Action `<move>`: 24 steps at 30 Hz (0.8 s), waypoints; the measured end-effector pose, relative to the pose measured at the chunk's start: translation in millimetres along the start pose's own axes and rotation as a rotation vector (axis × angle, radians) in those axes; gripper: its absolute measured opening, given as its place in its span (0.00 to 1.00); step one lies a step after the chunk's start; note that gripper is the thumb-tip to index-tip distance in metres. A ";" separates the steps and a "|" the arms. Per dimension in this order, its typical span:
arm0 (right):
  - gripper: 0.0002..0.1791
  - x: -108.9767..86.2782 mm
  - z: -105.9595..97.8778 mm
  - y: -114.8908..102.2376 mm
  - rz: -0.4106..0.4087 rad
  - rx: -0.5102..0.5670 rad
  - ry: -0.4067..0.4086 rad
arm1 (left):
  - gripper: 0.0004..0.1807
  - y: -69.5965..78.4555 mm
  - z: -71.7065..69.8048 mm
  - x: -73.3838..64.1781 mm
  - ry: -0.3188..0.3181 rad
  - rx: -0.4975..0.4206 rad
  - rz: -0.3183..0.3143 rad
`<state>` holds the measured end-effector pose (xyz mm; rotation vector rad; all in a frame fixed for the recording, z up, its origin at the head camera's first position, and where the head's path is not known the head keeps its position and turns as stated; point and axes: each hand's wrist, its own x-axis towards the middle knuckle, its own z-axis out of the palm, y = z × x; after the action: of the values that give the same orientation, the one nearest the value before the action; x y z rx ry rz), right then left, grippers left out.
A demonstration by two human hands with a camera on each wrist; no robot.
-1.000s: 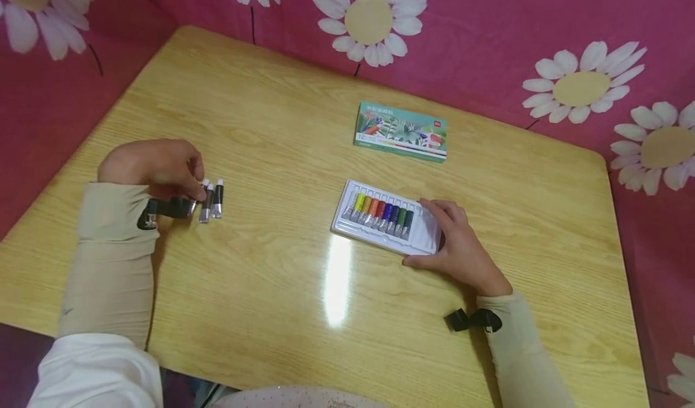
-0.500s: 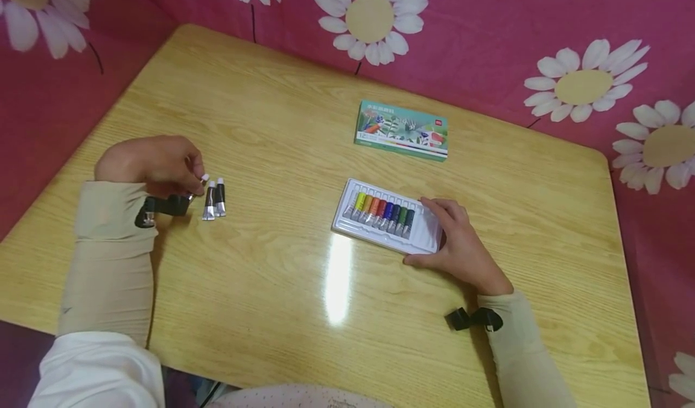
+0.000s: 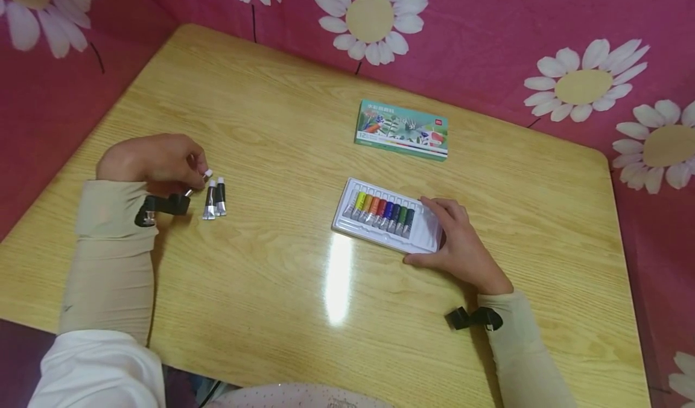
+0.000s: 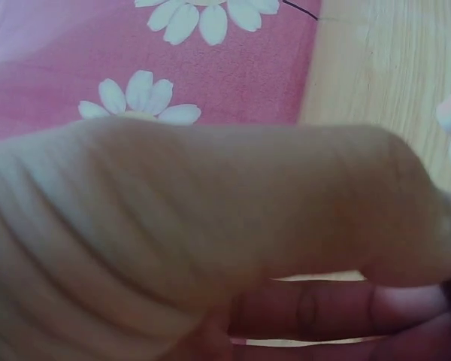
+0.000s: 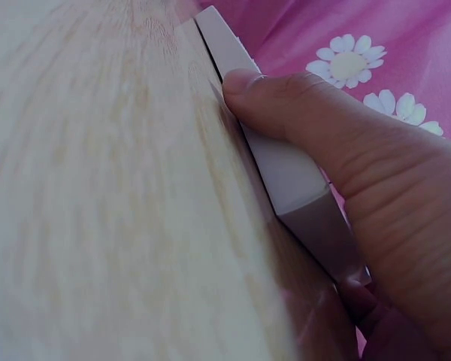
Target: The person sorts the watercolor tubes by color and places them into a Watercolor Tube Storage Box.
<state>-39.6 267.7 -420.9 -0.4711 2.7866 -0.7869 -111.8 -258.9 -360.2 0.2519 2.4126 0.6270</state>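
My left hand [image 3: 163, 160] pinches a small paint tube [image 3: 209, 172] between thumb and fingers; its white cap pokes out past the fingertips and most of its body is hidden. Just right of these fingers, two dark paint tubes [image 3: 210, 201] with white caps and silver ends lie side by side on the table. My right hand [image 3: 464, 245] grips the right end of a white plastic tray [image 3: 426, 236], thumb along the near side and fingers at the far side. In the right wrist view the thumb presses the tray's side wall [image 5: 286, 173]. A row of coloured paint tubes [image 3: 380, 212] fills the tray's left and middle.
Behind the tray lies a flat green paint box [image 3: 402, 130] with printed flowers. The wooden table [image 3: 271, 287] reaches a pink cloth wall [image 3: 472, 28] with daisies at the back and sides. The table's near edge runs close to the person's body.
The left hand has picked one tube away from the other two and turned it, so its white cap now points up and right. The right hand and tray have stayed put.
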 end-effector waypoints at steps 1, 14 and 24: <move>0.66 0.0 0.0 0.1 -0.003 0.000 0.001 | 0.07 0.7 -0.2 0.0 0.013 0.024 0.006; 0.66 0.7 -0.4 -0.3 0.011 -0.013 -0.010 | 0.04 4.5 -2.2 4.4 0.100 0.144 0.094; 0.66 0.7 0.2 1.5 -0.010 -0.001 0.002 | 0.05 26.1 -0.7 8.6 0.144 0.093 0.115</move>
<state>-40.6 268.6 -422.0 -0.4850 2.7887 -0.7891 -118.3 -233.8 -351.4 0.3996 2.5841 0.6025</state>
